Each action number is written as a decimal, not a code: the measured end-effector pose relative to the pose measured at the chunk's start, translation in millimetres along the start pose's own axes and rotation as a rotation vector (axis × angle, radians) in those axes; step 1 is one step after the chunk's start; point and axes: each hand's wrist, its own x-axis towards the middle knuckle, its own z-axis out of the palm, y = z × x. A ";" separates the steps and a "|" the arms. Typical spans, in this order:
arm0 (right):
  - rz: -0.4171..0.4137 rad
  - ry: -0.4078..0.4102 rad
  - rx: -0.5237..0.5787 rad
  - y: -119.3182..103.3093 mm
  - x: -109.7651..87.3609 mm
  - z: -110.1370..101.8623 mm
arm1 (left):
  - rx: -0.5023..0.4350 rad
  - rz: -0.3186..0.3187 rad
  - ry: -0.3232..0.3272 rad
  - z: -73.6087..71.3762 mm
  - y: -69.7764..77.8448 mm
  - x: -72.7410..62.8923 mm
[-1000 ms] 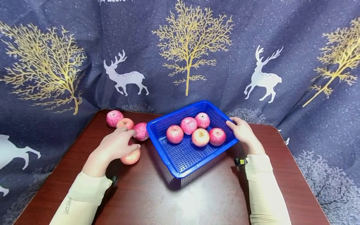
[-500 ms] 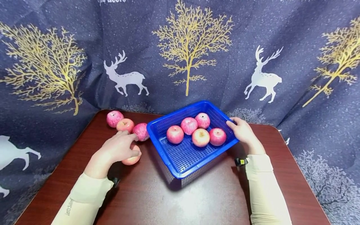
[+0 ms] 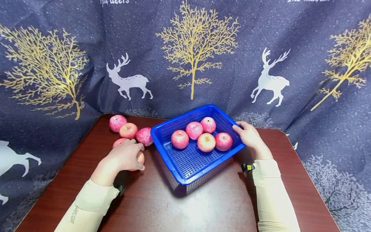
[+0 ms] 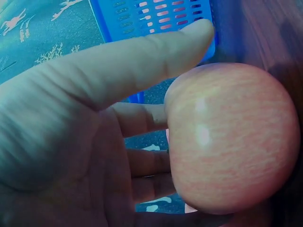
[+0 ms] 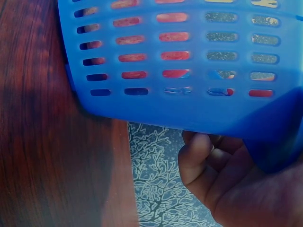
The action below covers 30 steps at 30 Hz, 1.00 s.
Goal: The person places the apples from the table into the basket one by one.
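Note:
My left hand [image 3: 126, 157] is spread over the nearest loose apple [image 3: 140, 158]. In the left wrist view the thumb lies straight along one side of this pale red apple [image 4: 232, 137], and the other fingers reach behind it; whether they press on it is hard to tell. Another apple [image 3: 119, 142] is partly covered by the same hand. At the right, my right hand [image 3: 247, 135] grips the rim of a blue plastic basket [image 3: 181, 175], thumb on top. The right wrist view shows curled fingers [image 5: 196, 151] under the rim. Several apples [image 3: 206, 142] lie inside the basket, towards its far and right sides.
Beyond the left hand, a dark red apple [image 3: 118, 123], an orange-red apple [image 3: 128, 130] and a third apple [image 3: 144, 136] against the basket's left side rest on the brown table [image 3: 208, 209]. A dark blue printed cloth [image 3: 185, 64] hangs behind the table.
My left hand has come slightly nearer and to the right, lowering around the nearest apple. An apple behind it now shows. The right hand and basket stay in place.

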 end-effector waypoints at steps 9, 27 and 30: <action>0.008 0.004 0.016 -1.5 -0.1 1.3 | 0.020 0.003 -0.087 7.1 0.8 2.0; 0.021 0.003 0.015 -0.4 -0.3 0.7 | 0.067 0.008 -0.135 11.3 4.2 4.5; 0.023 0.001 0.017 -1.5 -0.5 0.4 | 0.064 0.003 -0.133 11.3 4.5 4.8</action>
